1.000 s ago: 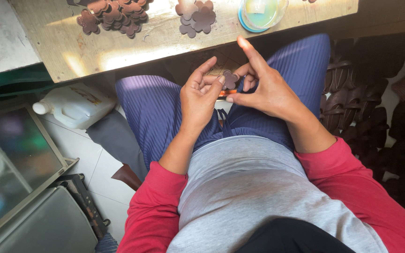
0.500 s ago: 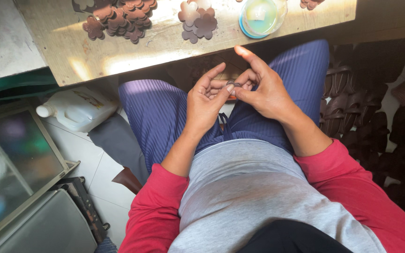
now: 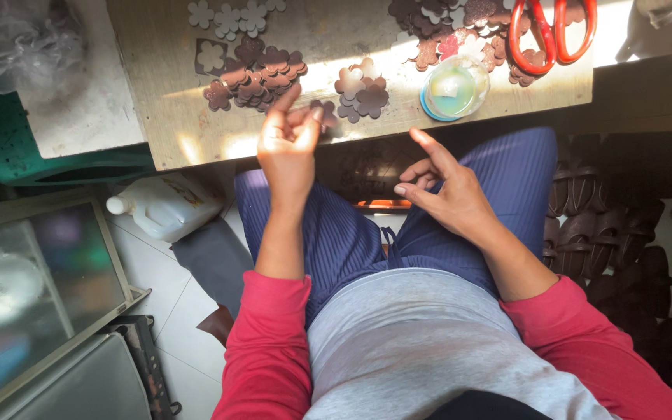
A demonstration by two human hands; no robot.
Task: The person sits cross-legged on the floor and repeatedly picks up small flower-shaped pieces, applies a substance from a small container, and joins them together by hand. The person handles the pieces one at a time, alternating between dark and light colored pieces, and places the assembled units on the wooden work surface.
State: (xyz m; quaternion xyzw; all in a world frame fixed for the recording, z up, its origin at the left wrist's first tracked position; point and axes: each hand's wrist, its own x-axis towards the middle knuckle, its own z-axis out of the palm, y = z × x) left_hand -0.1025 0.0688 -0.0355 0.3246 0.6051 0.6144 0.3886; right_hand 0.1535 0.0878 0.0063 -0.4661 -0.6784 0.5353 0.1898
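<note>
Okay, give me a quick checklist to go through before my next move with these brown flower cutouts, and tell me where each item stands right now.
1. Left hand pinches a flower piece over the board: ok, though the piece is partly blurred.
2. Right hand is free: ok, open above the lap, holding nothing.
3. More cutouts are at hand: ok, a brown pile lies just left of the raised hand.
4. Small round container is within reach: ok, near the board's front edge; contents cannot tell.
5. Red-handled scissors lie clear of both hands: ok, at the far right of the board.
</note>
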